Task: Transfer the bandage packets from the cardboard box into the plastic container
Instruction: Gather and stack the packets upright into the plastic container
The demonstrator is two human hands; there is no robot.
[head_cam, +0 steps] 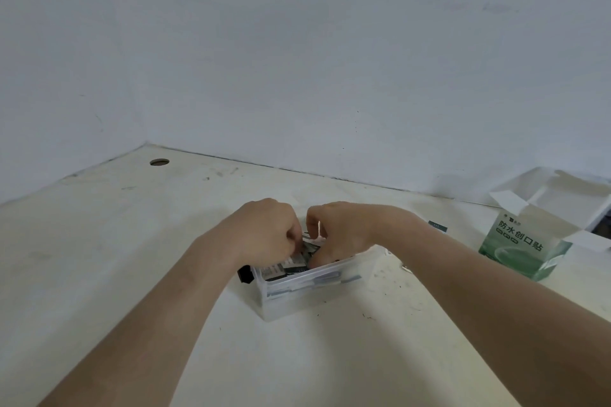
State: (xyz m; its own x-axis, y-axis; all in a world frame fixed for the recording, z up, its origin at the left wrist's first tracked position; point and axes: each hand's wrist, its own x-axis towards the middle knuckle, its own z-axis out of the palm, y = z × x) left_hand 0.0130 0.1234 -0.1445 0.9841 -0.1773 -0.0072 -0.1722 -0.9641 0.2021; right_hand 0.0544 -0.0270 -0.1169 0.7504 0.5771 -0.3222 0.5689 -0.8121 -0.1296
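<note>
Head view:

- Container (299,296): clear plastic, sits mid-surface and right in front of the person, with its long side angled up to the right. There is a black clip (245,274) on its left end.
- Packets (281,269): a batch is already inside the container, lying flat and overlapping, with dark and white print showing. More are visible through the near wall, lower down.
- Left hand (267,228): over the container's far left part, knuckles up and fingers curled tight. The fingertips pinch the top packets at the edge of the pile.
- Right hand (340,231): just beside the left, almost touching it. The fingers are curled down into the container and grip the same pile from the right. The exact contact under the fingers is hidden.
- Both forearms come in from the bottom of the frame and meet over the container.
- Box (525,248): green and white cardboard with Chinese print, standing at the right and well apart from the container. Its top is open and the white flaps are splayed out. The inside is not visible.
- One stray packet (438,226) lies on the surface behind the right wrist, between container and box.
- Surface (132,241): off-white, scuffed and marked, with a round hole (159,162) near the far left corner.
- A plain pale wall (297,43) stands behind it.
</note>
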